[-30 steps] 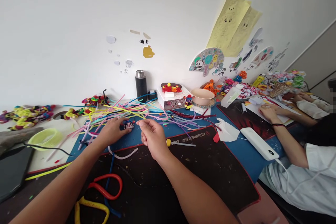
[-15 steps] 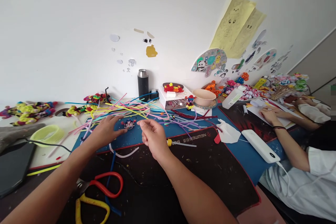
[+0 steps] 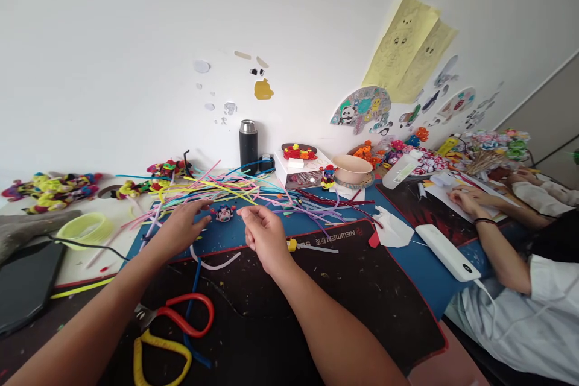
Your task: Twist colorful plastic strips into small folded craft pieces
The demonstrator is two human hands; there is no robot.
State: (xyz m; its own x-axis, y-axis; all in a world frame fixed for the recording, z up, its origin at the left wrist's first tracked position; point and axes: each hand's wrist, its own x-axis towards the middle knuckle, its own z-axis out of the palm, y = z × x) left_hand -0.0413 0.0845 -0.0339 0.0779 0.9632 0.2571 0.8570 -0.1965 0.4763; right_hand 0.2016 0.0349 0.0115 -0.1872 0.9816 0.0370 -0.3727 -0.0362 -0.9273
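My left hand point(image 3: 185, 226) is held over the blue mat with its fingers apart and nothing between them. Right of its fingertips lies a small blue, white and red figure head point(image 3: 224, 213). My right hand point(image 3: 265, 235) is closed in a pinch, pointing toward that head; a tiny pale tip shows at its fingertips, too small to name. A yellow-handled tool point(image 3: 293, 245) lies just right of my right wrist. Below my left hand, a white pipe cleaner point(image 3: 217, 268) curves over the black mat, beside a blue strip point(image 3: 195, 277).
Red and yellow-handled scissors point(image 3: 190, 313) lie at the front. Loose coloured pipe cleaners point(image 3: 212, 190) spread behind my hands. A black flask point(image 3: 248, 148), a pink bowl point(image 3: 353, 170) and a white power bank point(image 3: 447, 251) stand or lie around. Other people's hands point(image 3: 468, 198) are at the right.
My left hand has drawn back slightly to the left, away from the figure head. My right hand keeps its pinch in nearly the same place. The view has shifted a little.
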